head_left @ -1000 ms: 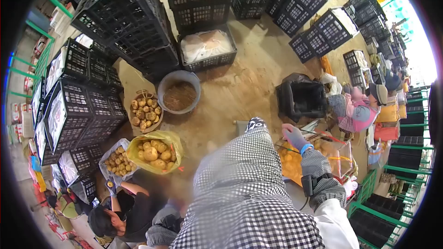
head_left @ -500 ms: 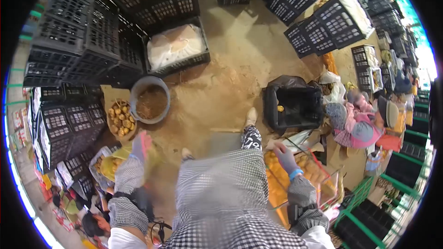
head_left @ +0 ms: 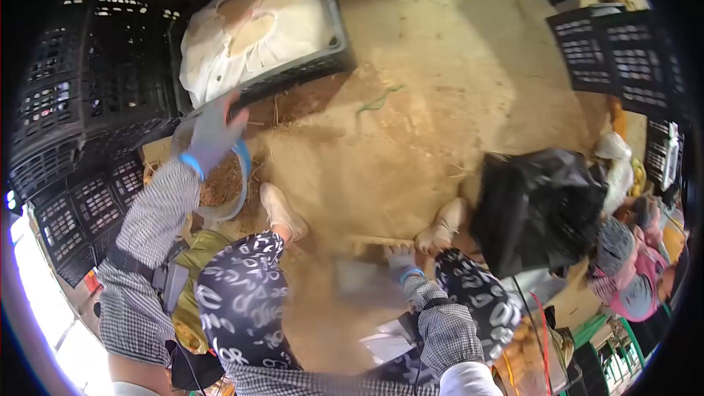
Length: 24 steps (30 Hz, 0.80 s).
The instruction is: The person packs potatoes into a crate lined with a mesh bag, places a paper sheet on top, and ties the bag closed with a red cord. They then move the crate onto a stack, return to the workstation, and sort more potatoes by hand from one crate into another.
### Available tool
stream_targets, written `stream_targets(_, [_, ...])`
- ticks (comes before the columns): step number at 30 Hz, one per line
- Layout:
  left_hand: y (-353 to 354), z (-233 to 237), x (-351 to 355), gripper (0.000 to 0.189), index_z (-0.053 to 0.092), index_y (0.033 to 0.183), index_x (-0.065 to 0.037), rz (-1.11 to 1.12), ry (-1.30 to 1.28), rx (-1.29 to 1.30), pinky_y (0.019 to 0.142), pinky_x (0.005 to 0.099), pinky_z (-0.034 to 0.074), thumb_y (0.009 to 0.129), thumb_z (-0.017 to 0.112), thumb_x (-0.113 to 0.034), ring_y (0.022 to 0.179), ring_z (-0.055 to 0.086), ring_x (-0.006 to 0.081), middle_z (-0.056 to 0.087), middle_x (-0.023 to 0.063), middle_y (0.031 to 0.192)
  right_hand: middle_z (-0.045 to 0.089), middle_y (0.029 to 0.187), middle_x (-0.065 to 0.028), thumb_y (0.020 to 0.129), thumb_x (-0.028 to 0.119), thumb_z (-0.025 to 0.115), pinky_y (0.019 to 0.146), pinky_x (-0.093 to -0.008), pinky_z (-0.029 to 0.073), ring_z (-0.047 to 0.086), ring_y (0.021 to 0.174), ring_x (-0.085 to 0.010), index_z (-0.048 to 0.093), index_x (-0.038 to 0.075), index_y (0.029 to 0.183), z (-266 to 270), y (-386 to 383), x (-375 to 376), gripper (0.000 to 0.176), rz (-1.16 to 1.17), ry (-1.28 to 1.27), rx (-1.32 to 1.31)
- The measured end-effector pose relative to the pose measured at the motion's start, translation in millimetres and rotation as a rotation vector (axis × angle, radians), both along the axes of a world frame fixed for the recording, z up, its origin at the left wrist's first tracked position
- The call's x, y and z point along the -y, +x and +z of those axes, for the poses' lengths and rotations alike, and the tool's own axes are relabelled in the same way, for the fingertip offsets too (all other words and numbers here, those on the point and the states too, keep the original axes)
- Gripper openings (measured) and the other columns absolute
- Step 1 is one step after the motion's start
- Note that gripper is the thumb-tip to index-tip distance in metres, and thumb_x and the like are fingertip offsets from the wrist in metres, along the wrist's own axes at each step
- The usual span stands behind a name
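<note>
Hand (L) (head_left: 218,132) over bucket (head_left: 246,169) — fingers spread, R hand (head_left: 401,259) nr shoe (head_left: 446,223) — grip unclear

The left hand (head_left: 215,134) is extended well forward, unclenched; the right hand (head_left: 401,257) is held low between the legs (head_left: 246,295), nearer the right; its grip cannot be determined.

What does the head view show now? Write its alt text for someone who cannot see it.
A gloved left hand, blurred, stretches over a round tub near a black crate with a white liner. The right hand is low, close to the right shoe. Black plastic shows at right, on a dirt-stained floor.
</note>
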State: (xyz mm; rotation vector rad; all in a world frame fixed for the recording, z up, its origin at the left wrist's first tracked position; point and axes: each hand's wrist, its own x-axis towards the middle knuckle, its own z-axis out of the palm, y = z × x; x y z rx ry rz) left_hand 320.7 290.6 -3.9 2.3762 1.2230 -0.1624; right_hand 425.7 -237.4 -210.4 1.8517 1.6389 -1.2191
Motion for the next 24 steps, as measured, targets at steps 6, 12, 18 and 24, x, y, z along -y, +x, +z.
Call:
stream_targets(6, [35.8,-151.5,-60.3,0.039,0.057,0.122,-0.007,-0.03,-0.038,0.116,0.092,0.0381,0.048,0.088,0.064,-0.025,0.104,0.061,0.0334,0.063,0.0173,0.109,0.06,0.121,-0.0175,0.09,0.038,0.055,0.099,-0.0469,0.042,0.057,0.112,-0.0345,0.048,0.009,0.136,-87.4,-70.8,-28.6,0.055,0.153,-0.214,-0.445])
stream_targets(12, [33.6,-185.4,-55.2,0.037,0.063,0.108,-0.006,-0.039,0.201,0.194,0.075,0.0389,0.05,0.087,0.059,-0.036,0.083,0.063,0.0306,0.065,0.0134,0.092,0.048,0.133,-0.0193,0.083,0.039,0.058,0.107,-0.0513,0.031,0.043,0.125,-0.0408,0.052,0.006,0.127,-167.6,55.7,-262.0,0.056,-0.135,0.707,-0.01])
stream_targets(18, [35.5,-180.7,-41.7,0.024,0.065,0.089,-0.008,-0.004,0.376,0.224,0.074,0.0436,0.049,0.08,0.057,-0.029,0.08,0.064,0.0334,0.066,0.0132,0.088,0.06,0.11,-0.0147,0.086,0.025,0.062,0.092,-0.046,0.043,0.056,0.105,-0.03,0.058,0.009,0.109,-202.5,175.7,-365.1,0.028,-0.002,0.691,0.199])
stream_targets(24, [32.0,-187.4,-20.8,0.022,0.067,0.088,-0.012,0.079,0.517,0.221,0.077,0.0451,0.049,0.074,0.058,-0.027,0.083,0.064,0.0335,0.067,0.0128,0.085,0.062,0.076,-0.0094,0.089,0.005,0.047,0.052,-0.0341,0.046,0.058,0.059,-0.0202,0.058,0.006,0.12,-150.5,193.2,-330.7,0.033,-1.039,0.792,-0.379])
